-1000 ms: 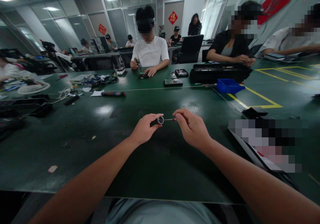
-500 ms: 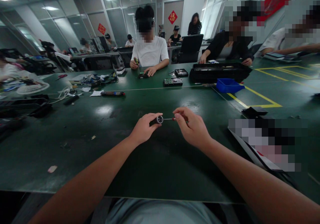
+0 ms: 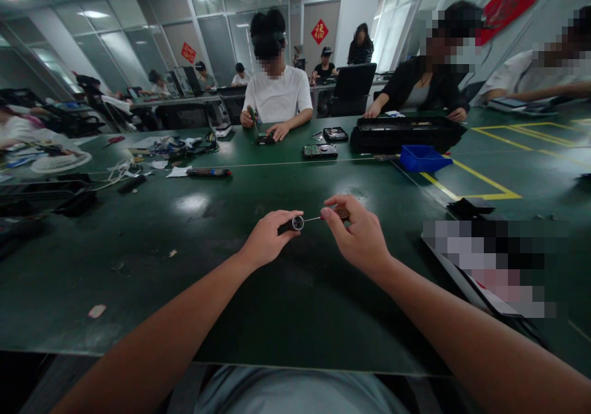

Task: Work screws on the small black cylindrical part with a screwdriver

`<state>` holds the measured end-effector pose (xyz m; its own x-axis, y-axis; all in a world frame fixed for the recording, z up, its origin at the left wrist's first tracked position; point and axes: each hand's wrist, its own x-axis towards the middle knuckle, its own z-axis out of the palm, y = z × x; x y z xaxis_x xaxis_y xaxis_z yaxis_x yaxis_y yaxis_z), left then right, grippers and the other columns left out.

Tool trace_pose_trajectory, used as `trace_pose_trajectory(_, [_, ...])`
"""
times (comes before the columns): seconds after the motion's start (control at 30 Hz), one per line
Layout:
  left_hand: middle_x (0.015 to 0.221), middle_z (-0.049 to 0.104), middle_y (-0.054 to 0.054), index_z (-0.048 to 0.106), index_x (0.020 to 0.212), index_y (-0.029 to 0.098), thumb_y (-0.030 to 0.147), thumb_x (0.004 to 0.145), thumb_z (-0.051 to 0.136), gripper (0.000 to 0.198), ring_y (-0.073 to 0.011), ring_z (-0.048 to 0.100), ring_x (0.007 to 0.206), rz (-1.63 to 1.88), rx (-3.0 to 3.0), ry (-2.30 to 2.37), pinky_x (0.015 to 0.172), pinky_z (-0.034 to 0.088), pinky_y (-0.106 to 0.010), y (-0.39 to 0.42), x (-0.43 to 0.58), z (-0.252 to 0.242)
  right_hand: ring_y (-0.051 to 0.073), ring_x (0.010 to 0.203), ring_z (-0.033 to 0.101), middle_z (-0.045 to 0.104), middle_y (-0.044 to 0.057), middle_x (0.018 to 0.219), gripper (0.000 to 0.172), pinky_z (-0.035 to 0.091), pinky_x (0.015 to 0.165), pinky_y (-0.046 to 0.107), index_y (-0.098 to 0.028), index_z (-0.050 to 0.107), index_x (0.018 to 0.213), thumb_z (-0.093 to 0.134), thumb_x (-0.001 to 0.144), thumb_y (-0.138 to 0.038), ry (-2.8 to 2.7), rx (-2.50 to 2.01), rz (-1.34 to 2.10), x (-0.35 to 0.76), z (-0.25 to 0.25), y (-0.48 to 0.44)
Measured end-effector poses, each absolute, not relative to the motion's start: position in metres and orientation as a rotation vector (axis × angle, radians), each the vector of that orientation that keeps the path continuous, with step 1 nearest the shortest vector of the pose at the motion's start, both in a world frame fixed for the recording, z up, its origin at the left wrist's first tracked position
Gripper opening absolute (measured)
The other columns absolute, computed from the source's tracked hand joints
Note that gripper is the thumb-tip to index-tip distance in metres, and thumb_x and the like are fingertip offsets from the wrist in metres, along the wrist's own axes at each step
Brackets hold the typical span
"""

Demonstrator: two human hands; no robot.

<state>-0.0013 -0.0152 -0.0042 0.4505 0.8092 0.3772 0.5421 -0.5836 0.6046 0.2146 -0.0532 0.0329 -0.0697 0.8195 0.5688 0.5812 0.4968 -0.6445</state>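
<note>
Above the near part of the green table, my left hand (image 3: 265, 239) is closed round a small black cylindrical part (image 3: 297, 223). A round end with a silvery rim on that part faces me; its other side is hidden by my fingers. My right hand (image 3: 361, 235) grips a screwdriver (image 3: 341, 214) by its reddish-brown handle. The thin metal shaft points left and meets the rim of the black part. Whether the tip sits inside it or only touches the edge, I cannot tell.
A blue scoop-like tray (image 3: 423, 159) and a long black casing (image 3: 406, 135) lie ahead to the right. Hard drives (image 3: 320, 151) rest near a co-worker (image 3: 277, 93) across the table. Cables (image 3: 173, 147) and a pen-like tool (image 3: 209, 172) lie left.
The screwdriver's shaft now slants up slightly towards my right hand, and more of its handle shows. Both hands have shifted only a little. The black part has moved slightly to the right.
</note>
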Motion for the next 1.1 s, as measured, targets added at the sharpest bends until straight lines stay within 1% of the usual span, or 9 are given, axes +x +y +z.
trace_pose_trajectory(0.03, [0.127, 0.065, -0.003, 0.060, 0.131, 0.030, 0.025, 0.089, 0.068, 0.043, -0.0230, 0.057, 0.120, 0.912, 2.307, 1.143, 0.108, 0.042, -0.045, -0.015, -0.001, -0.005, 0.017, 0.066, 0.063, 0.067, 0.002, 0.076, 0.021, 0.044, 0.061, 0.029, -0.020, 0.061, 0.101, 0.050, 0.097, -0.038, -1.777, -1.187, 0.311, 0.215, 0.033, -0.053])
trace_pose_trajectory(0.13, [0.127, 0.065, -0.004, 0.060, 0.131, 0.030, 0.023, 0.089, 0.068, 0.043, -0.0227, 0.057, 0.120, 0.916, 2.307, 1.139, 0.108, 0.043, -0.045, -0.015, -0.001, -0.005, 0.014, 0.055, 0.056, 0.062, 0.000, 0.065, 0.030, 0.038, 0.053, 0.028, -0.021, 0.063, 0.091, 0.043, 0.100, -0.041, -1.821, -1.229, 0.325, 0.216, 0.035, -0.052])
trace_pose_trajectory(0.2, [0.127, 0.065, -0.004, 0.061, 0.130, 0.029, 0.022, 0.088, 0.068, 0.043, -0.0224, 0.058, 0.120, 0.925, 2.306, 1.134, 0.109, 0.042, -0.044, -0.014, -0.002, -0.006, 0.014, 0.053, 0.054, 0.061, 0.000, 0.063, 0.030, 0.036, 0.053, 0.028, -0.021, 0.064, 0.089, 0.043, 0.100, -0.039, -1.826, -1.244, 0.313, 0.217, 0.035, -0.052])
trace_pose_trajectory(0.33, [0.127, 0.065, -0.004, 0.061, 0.129, 0.028, 0.022, 0.088, 0.069, 0.042, -0.0218, 0.058, 0.120, 0.931, 2.305, 1.136, 0.109, 0.042, -0.043, -0.013, -0.002, -0.005, 0.014, 0.059, 0.057, 0.068, 0.002, 0.076, 0.023, 0.039, 0.058, 0.029, -0.019, 0.064, 0.101, 0.044, 0.099, -0.031, -1.828, -1.215, 0.304, 0.216, 0.035, -0.053])
trace_pose_trajectory(0.5, [0.128, 0.065, -0.003, 0.061, 0.129, 0.028, 0.022, 0.088, 0.068, 0.042, -0.0217, 0.058, 0.120, 0.914, 2.311, 1.148, 0.109, 0.042, -0.044, -0.014, -0.001, -0.004, 0.016, 0.061, 0.059, 0.066, 0.002, 0.073, 0.026, 0.040, 0.059, 0.030, -0.021, 0.064, 0.100, 0.042, 0.101, -0.035, -1.808, -1.215, 0.330, 0.216, 0.033, -0.053])
trace_pose_trajectory(0.6, [0.130, 0.064, -0.004, 0.060, 0.132, 0.027, 0.023, 0.088, 0.069, 0.045, -0.0231, 0.057, 0.122, 0.915, 2.292, 1.177, 0.110, 0.042, -0.045, -0.014, -0.001, -0.003, 0.018, 0.069, 0.064, 0.069, 0.003, 0.080, 0.022, 0.044, 0.063, 0.031, -0.021, 0.060, 0.110, 0.048, 0.098, -0.034, -1.716, -1.199, 0.382, 0.216, 0.031, -0.051])
trace_pose_trajectory(0.73, [0.130, 0.064, -0.007, 0.061, 0.131, 0.023, 0.025, 0.087, 0.071, 0.045, -0.0242, 0.058, 0.123, 0.947, 2.251, 1.241, 0.110, 0.042, -0.046, -0.013, -0.001, -0.002, 0.020, 0.077, 0.068, 0.072, 0.005, 0.085, 0.022, 0.050, 0.069, 0.034, -0.020, 0.063, 0.100, 0.052, 0.096, -0.039, -1.619, -1.162, 0.510, 0.216, 0.029, -0.048])
trace_pose_trajectory(0.9, [0.126, 0.067, -0.006, 0.064, 0.124, 0.022, 0.024, 0.087, 0.070, 0.038, -0.0240, 0.060, 0.119, 0.960, 2.321, 1.226, 0.108, 0.044, -0.047, -0.012, -0.002, -0.002, 0.018, 0.071, 0.066, 0.069, 0.004, 0.077, 0.027, 0.051, 0.068, 0.034, -0.020, 0.063, 0.093, 0.047, 0.098, -0.041, -1.543, -1.151, 0.622, 0.213, 0.029, -0.046])
trace_pose_trajectory(1.1, [0.126, 0.067, -0.005, 0.063, 0.125, 0.024, 0.025, 0.088, 0.069, 0.037, -0.0235, 0.059, 0.120, 0.942, 2.475, 1.163, 0.110, 0.039, -0.048, -0.009, -0.003, 0.002, 0.017, 0.068, 0.063, 0.065, 0.004, 0.077, 0.032, 0.054, 0.069, 0.035, -0.020, 0.061, 0.089, 0.050, 0.095, -0.049, -1.290, -1.083, 0.857, 0.214, 0.017, -0.033])
